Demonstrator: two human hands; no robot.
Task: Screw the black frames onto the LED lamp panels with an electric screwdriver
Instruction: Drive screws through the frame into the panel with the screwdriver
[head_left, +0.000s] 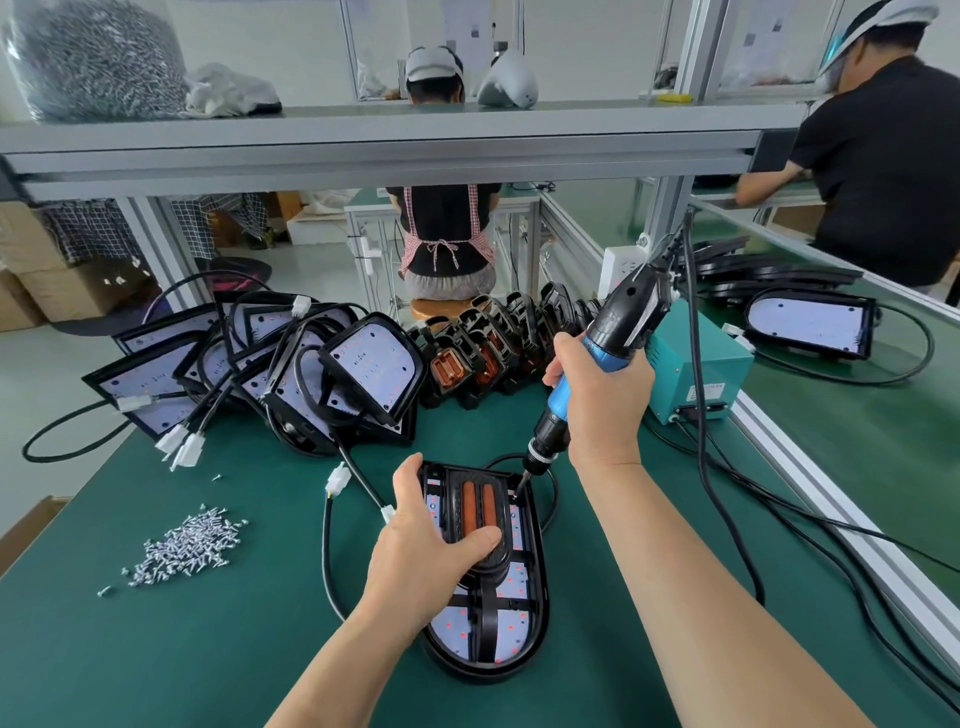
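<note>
The green bench (130, 649) filled most of what I could see, with a grey aluminium shelf (363, 140) running across above it. On the bench, at about ten o'clock from the work, a heap of LED lamp panels (371, 366) leaned against one another, their black cables and white plugs trailing out to the left. At twelve o'clock a row of spare frames (480, 345) stood on edge, copper-coloured parts showing in them. A teal power box (698, 364) sat at two o'clock, near the bench's right rail.

Just below the middle of the bench lay the lamp panel (511, 582) being worked on, flat, rounded end towards the person, with a black frame (487, 621) seated on top of it. The electric screwdriver (602, 353), blue and black, slanted down from one o'clock, and its bit touched the frame's far right corner.

The right hand (602, 395) was wrapped tight round the screwdriver's barrel. The left hand (426, 556) gripped the frame from nine o'clock, fingers curled over its left edge, thumb pressed on the raised hump in its middle.

A scatter of small silver screws (187, 545) lay loose on the mat at nine o'clock, well apart from the panel.
</note>
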